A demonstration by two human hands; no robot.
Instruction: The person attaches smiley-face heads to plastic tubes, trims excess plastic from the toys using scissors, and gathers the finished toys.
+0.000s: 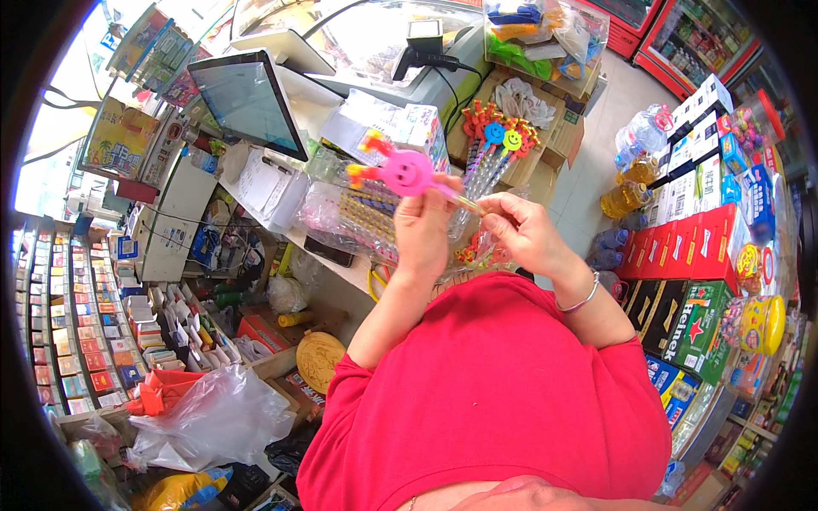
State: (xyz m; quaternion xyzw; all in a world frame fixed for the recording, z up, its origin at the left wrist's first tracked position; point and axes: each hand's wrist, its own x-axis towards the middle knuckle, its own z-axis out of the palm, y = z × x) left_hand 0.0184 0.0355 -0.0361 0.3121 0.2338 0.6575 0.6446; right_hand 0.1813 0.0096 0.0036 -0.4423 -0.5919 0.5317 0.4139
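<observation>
A pink smiley-face stick toy (407, 173) with orange and yellow ends is raised over the counter. My left hand (423, 228) is closed around it just below the round face. My right hand (527, 228) is closed too, pinching the thin yellowish stick by its lower part. Beyond my right hand lies a bundle of similar stick toys (511, 140) with red-orange tops and blue and yellow smiley faces. Clear plastic packs of patterned sticks (362, 213) lie under and beside my left hand. More red-orange pieces in clear wrap (487, 249) sit below my right hand.
A tablet-like screen (247, 98) stands at the back left, with an open notebook (264, 189) before it. A dark phone (329, 251) lies at the counter edge. A clear bin (545, 43) stands behind. Stacked drink cartons (682, 243) line the right.
</observation>
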